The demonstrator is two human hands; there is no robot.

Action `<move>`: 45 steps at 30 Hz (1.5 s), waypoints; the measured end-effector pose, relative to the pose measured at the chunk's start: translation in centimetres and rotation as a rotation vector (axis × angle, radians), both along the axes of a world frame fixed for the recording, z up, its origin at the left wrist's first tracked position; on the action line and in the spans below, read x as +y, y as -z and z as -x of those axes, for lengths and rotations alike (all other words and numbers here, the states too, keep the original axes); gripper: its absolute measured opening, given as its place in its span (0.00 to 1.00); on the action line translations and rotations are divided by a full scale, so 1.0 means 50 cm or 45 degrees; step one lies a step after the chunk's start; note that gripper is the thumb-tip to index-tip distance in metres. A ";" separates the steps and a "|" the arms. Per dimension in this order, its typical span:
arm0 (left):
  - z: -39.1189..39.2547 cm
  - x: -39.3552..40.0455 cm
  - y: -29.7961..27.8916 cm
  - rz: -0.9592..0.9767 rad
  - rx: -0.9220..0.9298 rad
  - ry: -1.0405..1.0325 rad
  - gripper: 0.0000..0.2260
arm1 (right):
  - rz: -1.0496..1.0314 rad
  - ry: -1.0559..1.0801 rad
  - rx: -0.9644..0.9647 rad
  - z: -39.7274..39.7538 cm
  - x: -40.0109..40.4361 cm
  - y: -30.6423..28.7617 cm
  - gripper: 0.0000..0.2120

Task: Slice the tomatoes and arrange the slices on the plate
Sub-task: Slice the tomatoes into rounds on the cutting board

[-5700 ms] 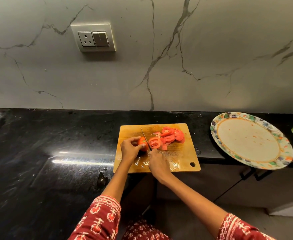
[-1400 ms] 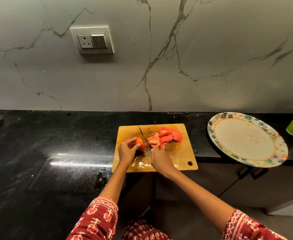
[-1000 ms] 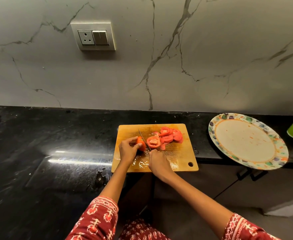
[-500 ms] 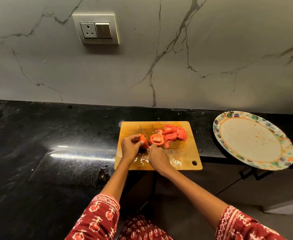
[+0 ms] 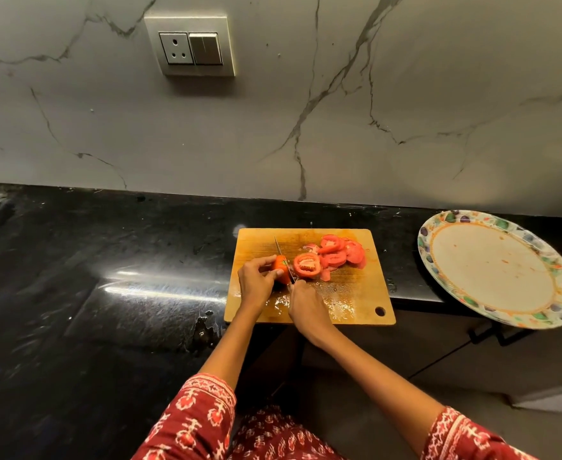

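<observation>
My left hand [image 5: 255, 283] grips the red tomato end piece [image 5: 281, 273] on the rectangular wooden cutting board [image 5: 356, 293]; my right hand [image 5: 306, 305] grasps the thin steel knife [image 5: 283, 257], its blade against the piece. Cut red tomato slices [image 5: 331, 257] lie just right of the blade. The floral-rimmed round plate [image 5: 498, 323] sits well apart on the glossy black stone table [image 5: 107, 260], below a grey marble wall [image 5: 306, 111].

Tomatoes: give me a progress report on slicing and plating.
Done: a pile of slices lies on the board. In hand: the left hand holds the last tomato piece while the right hand works the knife through it. Left: finish that piece, then arrange the slices on the plate, which holds only juice smears.
</observation>
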State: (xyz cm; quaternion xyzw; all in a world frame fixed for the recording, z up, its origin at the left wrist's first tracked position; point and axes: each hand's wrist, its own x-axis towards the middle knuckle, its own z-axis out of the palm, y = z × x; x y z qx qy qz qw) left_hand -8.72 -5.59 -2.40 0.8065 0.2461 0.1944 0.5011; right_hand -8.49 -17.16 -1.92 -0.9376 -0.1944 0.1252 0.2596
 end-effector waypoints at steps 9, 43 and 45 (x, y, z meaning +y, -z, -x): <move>-0.003 0.002 0.000 0.011 -0.002 0.014 0.17 | -0.007 0.003 0.023 -0.030 0.025 0.003 0.12; -0.004 0.003 0.022 0.014 -0.037 -0.047 0.17 | 0.128 -0.009 0.024 -0.027 0.038 0.031 0.13; -0.002 0.001 0.026 0.003 -0.052 -0.062 0.17 | 0.158 -0.008 0.031 -0.028 0.042 0.028 0.13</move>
